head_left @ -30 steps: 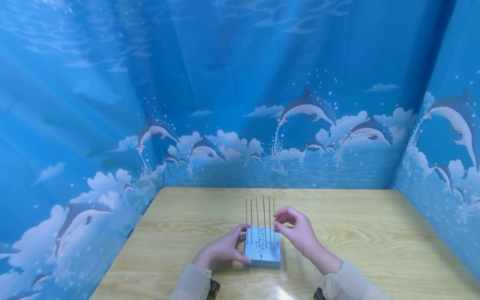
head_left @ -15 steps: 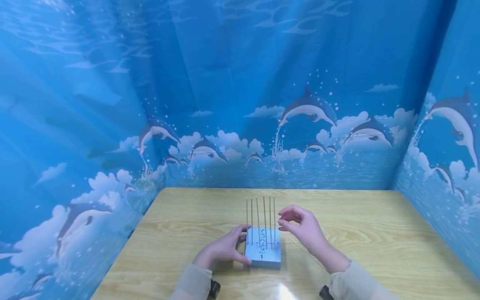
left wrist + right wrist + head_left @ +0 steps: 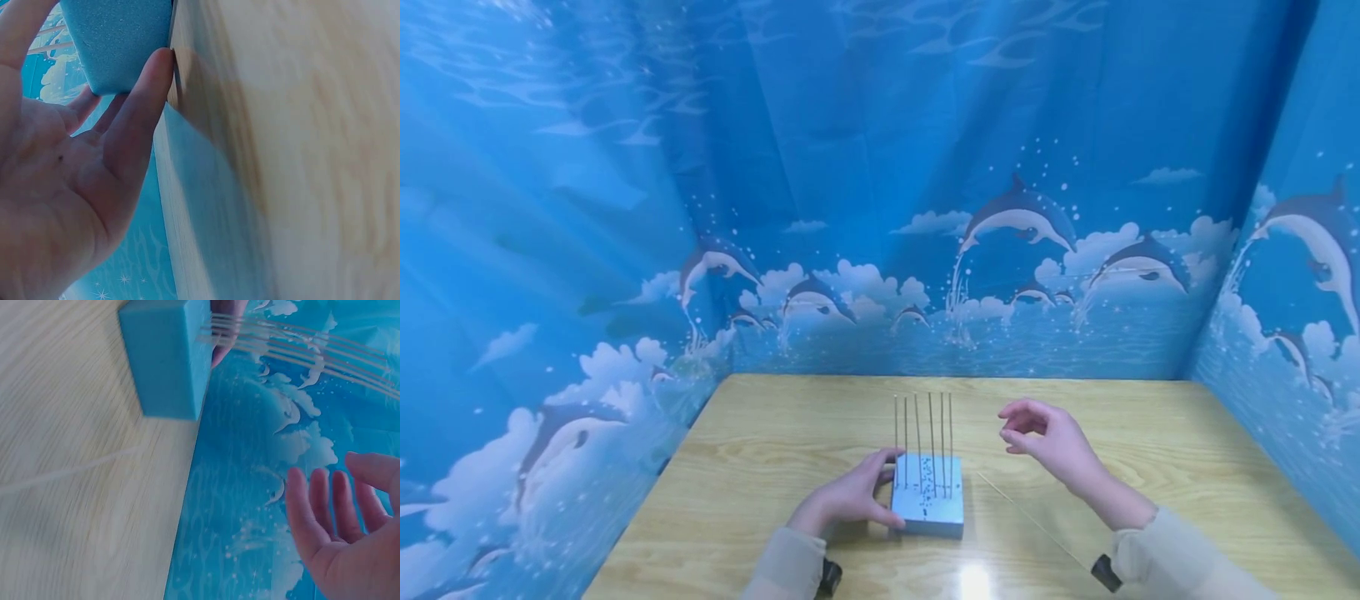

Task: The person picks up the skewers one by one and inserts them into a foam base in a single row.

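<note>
A light-blue foam block [image 3: 951,513] dotted with small dark holes sits on the table, and several thin sticks [image 3: 931,425] stand upright in it in a row. My left hand [image 3: 850,497] grips the block's left side, thumb at the front corner and fingers at the back. In the left wrist view the thumb and fingers of the left hand [image 3: 69,181] reach around the foam block [image 3: 125,37]. My right hand [image 3: 1063,446] hovers to the right of the block, fingers loosely curled, holding nothing. Nearest below it, a single thin stick [image 3: 1030,518] lies slanted on the table.
The wooden table [image 3: 760,442] has a light grain. Blue curtains [image 3: 880,250] printed with dolphins hang behind it and at both sides. A dark wrist device [image 3: 829,577] shows at the left sleeve and another one [image 3: 1105,572] at the right sleeve.
My right hand has moved right, away from the upright sticks, uncovering the stick lying on the table. The left hand stays on the foam block.
</note>
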Available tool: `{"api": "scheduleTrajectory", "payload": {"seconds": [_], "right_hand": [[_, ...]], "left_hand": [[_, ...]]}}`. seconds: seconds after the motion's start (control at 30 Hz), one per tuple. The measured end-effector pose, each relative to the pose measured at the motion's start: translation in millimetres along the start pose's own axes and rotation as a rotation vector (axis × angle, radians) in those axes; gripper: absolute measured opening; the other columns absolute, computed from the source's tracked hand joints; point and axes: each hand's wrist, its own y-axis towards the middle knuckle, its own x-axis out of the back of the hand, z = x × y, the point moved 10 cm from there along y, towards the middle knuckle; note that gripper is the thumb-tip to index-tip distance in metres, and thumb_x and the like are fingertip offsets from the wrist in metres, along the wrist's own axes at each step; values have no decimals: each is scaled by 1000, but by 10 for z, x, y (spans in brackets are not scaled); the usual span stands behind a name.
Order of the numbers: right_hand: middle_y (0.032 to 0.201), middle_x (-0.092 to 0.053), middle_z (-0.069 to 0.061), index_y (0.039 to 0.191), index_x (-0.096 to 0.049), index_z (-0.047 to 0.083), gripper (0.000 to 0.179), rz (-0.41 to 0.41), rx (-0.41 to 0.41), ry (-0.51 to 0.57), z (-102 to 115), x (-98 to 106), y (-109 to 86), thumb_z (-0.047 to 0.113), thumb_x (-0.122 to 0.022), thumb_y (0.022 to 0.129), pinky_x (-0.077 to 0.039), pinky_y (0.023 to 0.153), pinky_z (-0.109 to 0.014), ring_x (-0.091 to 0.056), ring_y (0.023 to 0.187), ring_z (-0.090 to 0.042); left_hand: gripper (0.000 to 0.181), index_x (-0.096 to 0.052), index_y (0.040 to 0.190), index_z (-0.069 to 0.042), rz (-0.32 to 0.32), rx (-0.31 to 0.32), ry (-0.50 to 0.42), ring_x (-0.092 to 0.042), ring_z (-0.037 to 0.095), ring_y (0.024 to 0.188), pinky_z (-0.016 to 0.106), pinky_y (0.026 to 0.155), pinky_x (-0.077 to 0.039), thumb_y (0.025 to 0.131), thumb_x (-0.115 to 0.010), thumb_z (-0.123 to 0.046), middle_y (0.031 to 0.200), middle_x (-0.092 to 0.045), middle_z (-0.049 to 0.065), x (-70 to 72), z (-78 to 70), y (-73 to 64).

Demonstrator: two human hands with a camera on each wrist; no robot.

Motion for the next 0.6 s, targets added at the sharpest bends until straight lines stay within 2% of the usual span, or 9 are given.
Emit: {"api": "scheduleTrajectory", "payload": {"seconds": [0.27,0.4,0.6], "right_hand": [[91,-67,-9,113,-63,-2,31,84,-27,-172,-207,31,-49,2,-72,84,-62,66,-28,-66,81,-18],[90,-66,-8,114,-63,-4,34,110,-67,-185,-369,13,-82,1,-73,82,-62,65,-28,-65,79,-17],[88,-65,-9,112,-63,-5,35,100,-122,-203,-575,26,-96,-1,-73,79,-62,62,-30,-65,75,-17]], "left_hand": [[112,-22,156,-12,0,-3,2,-44,27,141,50,122,-30,67,-89,-28,160,-30,12,4,20,5],[113,-22,156,-12,5,-8,-3,-44,27,142,50,121,-30,67,-89,-28,160,-29,13,-2,13,1],[112,-22,156,-12,6,-6,-13,-43,28,142,50,121,-30,67,-89,-27,161,-29,13,-10,0,-3]]}}
